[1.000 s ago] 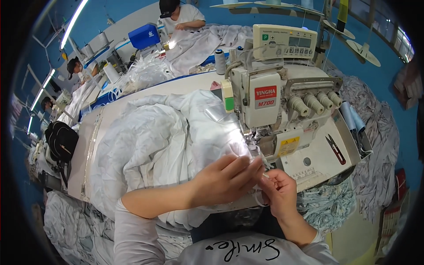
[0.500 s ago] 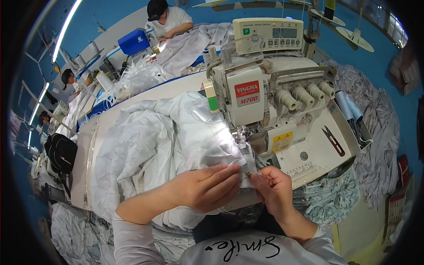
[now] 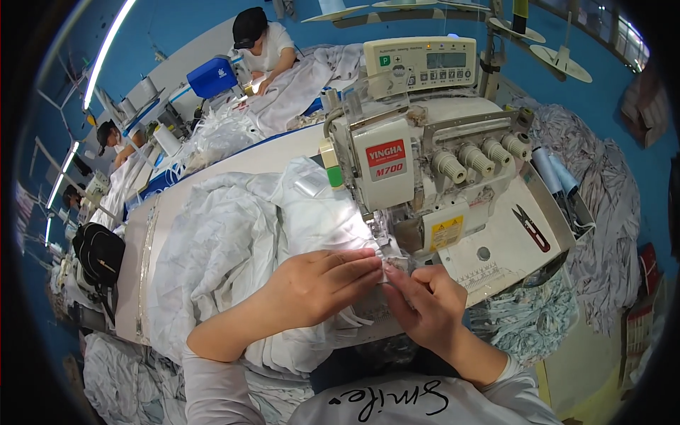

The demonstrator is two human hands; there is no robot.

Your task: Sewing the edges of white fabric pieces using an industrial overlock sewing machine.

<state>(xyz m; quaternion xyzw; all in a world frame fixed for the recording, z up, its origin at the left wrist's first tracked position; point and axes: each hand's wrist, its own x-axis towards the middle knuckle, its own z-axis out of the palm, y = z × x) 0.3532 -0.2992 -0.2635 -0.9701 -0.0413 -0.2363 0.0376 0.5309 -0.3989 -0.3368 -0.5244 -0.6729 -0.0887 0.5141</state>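
A large heap of white fabric [image 3: 234, 234] lies on the table, its right edge running up to the needle area of a white overlock sewing machine [image 3: 418, 163]. My left hand [image 3: 322, 283] rests on this edge, fingers pressed together on the cloth just in front of the presser foot [image 3: 379, 230]. Close beside it my right hand [image 3: 428, 301] pinches the fabric's edge between thumb and forefinger. The two hands' fingertips almost meet. A bright lamp spot lights the cloth by the needle, and the exact fold under my fingers is partly hidden.
Red-handled thread snips [image 3: 531, 228] lie on the machine's right bed. Thread cones [image 3: 552, 170] stand in a side tray. Grey fabric [image 3: 588, 198] is piled at right, pale green cloth [image 3: 528, 319] below. A black bag [image 3: 97, 258] hangs at left; a co-worker [image 3: 263, 46] sits across.
Both hands have shifted slightly up and left, nearer the presser foot. My right hand has turned, its fingers now closer to the left fingertips, and the fabric's edge has moved with them.
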